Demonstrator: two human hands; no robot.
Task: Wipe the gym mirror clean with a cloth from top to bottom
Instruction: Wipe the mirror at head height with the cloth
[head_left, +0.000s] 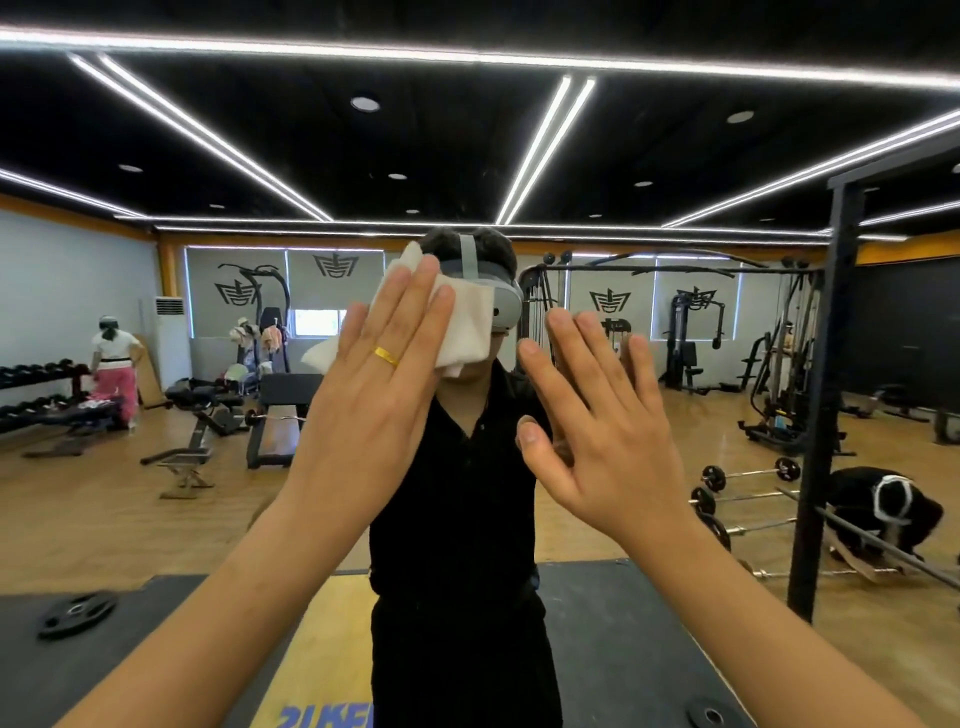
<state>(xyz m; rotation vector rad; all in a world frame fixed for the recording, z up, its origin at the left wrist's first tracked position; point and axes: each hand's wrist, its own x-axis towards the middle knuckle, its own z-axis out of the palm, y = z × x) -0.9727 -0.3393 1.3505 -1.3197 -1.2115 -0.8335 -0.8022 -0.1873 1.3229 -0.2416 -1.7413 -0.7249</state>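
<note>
The gym mirror (649, 156) fills the whole view and reflects the room and a person in a black shirt. My left hand (374, 379), with a gold ring, presses a white cloth (465, 322) flat against the glass at head height, fingers straight and pointing up. My right hand (597, 415) lies open on the glass just right of it, fingers spread, holding nothing. Most of the cloth is hidden under my left palm; its corners stick out to the left and right.
The mirror reflects weight benches (218, 410), a dumbbell rack (36, 374), a black rack post (826, 415), barbells (743, 475) on the wooden floor, and two other people (117, 364) at the left and lower right.
</note>
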